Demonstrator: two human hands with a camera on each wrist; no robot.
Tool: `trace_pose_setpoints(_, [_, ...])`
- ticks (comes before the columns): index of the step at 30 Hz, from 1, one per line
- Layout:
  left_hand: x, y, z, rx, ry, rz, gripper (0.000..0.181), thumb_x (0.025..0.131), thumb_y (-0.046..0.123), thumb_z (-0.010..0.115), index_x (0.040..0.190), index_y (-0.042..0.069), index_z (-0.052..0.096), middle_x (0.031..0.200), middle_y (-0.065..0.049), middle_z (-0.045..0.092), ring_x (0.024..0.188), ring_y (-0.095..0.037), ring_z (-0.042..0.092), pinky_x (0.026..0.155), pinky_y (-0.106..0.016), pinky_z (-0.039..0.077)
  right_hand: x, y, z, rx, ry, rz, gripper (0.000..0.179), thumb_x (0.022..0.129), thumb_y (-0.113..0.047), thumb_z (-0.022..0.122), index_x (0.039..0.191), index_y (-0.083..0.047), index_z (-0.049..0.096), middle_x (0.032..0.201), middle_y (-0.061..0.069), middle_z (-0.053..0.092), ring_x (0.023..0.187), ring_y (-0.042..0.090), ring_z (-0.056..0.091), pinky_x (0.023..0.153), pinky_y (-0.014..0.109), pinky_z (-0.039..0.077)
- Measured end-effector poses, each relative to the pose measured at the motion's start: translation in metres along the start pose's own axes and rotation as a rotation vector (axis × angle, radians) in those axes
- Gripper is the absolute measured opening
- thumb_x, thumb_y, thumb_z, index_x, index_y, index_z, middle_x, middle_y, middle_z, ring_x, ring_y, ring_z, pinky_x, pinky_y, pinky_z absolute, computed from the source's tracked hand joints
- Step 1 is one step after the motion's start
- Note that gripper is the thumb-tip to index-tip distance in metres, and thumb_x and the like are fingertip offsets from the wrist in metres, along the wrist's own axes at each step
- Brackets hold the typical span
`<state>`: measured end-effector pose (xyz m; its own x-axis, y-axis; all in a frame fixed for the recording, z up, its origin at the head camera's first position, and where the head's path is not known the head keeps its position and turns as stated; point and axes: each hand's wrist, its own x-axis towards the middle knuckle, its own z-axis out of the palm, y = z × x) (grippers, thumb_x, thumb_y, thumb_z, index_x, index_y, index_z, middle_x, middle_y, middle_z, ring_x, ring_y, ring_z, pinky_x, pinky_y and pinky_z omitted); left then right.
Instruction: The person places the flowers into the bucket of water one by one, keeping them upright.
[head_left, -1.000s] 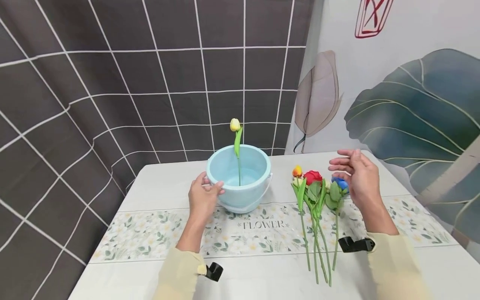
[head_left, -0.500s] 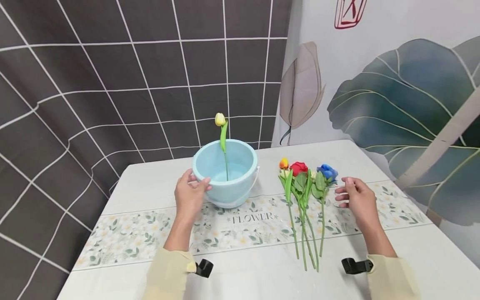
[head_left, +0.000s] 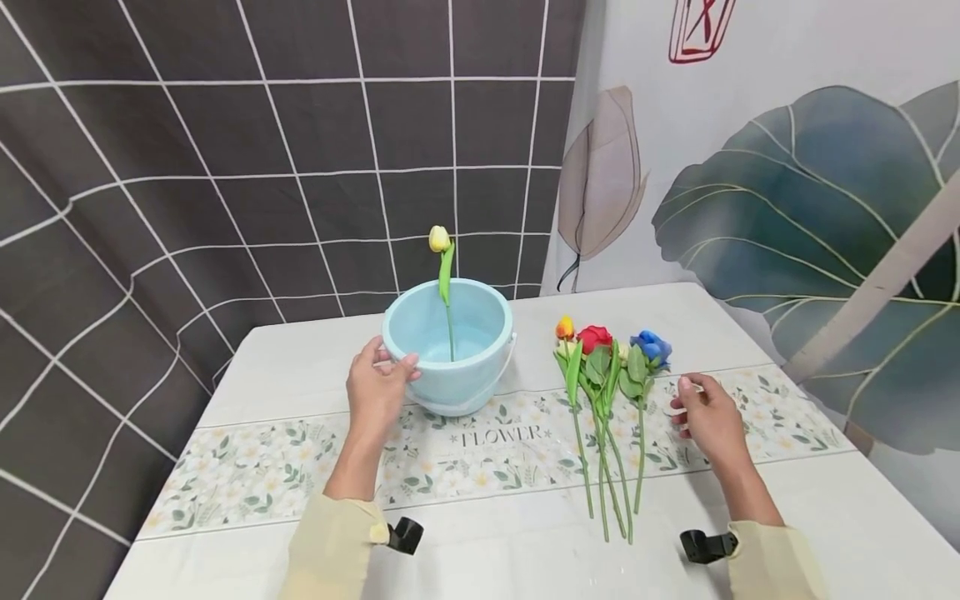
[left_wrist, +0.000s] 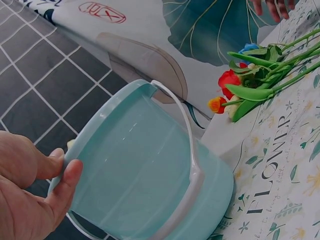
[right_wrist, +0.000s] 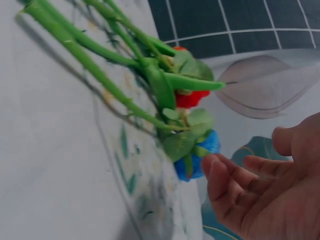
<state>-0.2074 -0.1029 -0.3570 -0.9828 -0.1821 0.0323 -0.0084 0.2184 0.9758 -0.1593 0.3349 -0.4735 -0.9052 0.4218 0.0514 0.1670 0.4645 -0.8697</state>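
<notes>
My left hand (head_left: pixel 377 396) grips the rim of a light blue bucket (head_left: pixel 468 383) at its near left side; the left wrist view shows thumb and fingers on either side of the rim (left_wrist: pixel 92 117). A yellow-white tulip (head_left: pixel 439 239) stands in the bucket, its stem (head_left: pixel 451 333) leaning a little to the left. My right hand (head_left: pixel 712 421) holds nothing, fingers loosely bent, just right of a blue flower (head_left: pixel 651 350). Beside that flower lie a red rose (head_left: pixel 595 337), an orange-yellow tulip (head_left: pixel 565 327) and partly hidden pale blooms, stems pointing towards me.
A white table (head_left: pixel 502 542) carries a floral printed band (head_left: pixel 300 475) with the word FLOWER on it. The bucket's white handle (left_wrist: pixel 195 175) hangs down its side. Behind are a dark gridded cloth (head_left: pixel 337 125) and a leaf-printed curtain (head_left: pixel 787 208).
My right hand has come down and back from over the blue flower to a place right of it. The head view has turned slightly right. My left hand keeps its grip on the bucket.
</notes>
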Motion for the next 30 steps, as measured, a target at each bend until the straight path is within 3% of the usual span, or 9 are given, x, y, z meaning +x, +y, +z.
trace_pose_setpoints(8, [-0.001,0.0,0.001,-0.008,0.002,-0.007,0.065,0.092,0.011,0.064,0.148,0.004,0.032,0.123,-0.014,0.044,0.092,-0.019,0.066,0.077,-0.016,0.057,-0.027,-0.044,0.005,0.01,-0.121,0.084,0.068,0.1,-0.053,0.037,0.142,0.001,0.034,0.099,0.02,0.061,0.069,0.016,0.064,0.05,0.032,0.054])
trace_pose_setpoints(22, [-0.001,0.0,0.001,0.006,0.009,0.022,0.064,0.092,0.01,0.065,0.147,0.004,0.033,0.121,-0.013,0.044,0.092,-0.02,0.066,0.074,-0.015,0.057,-0.032,-0.05,0.018,-0.026,-0.15,0.158,0.054,0.105,-0.036,0.034,0.145,-0.001,0.03,0.1,0.022,0.059,0.072,0.019,0.061,0.055,0.033,0.055])
trace_pose_setpoints(30, [-0.002,-0.001,0.0,0.015,0.01,0.028,0.064,0.092,0.011,0.064,0.147,0.004,0.033,0.121,-0.012,0.044,0.092,-0.021,0.067,0.074,-0.015,0.057,-0.035,-0.051,0.02,0.016,-0.205,0.141,0.054,0.105,-0.031,0.036,0.148,0.001,0.024,0.098,0.02,0.057,0.072,0.02,0.057,0.054,0.033,0.054])
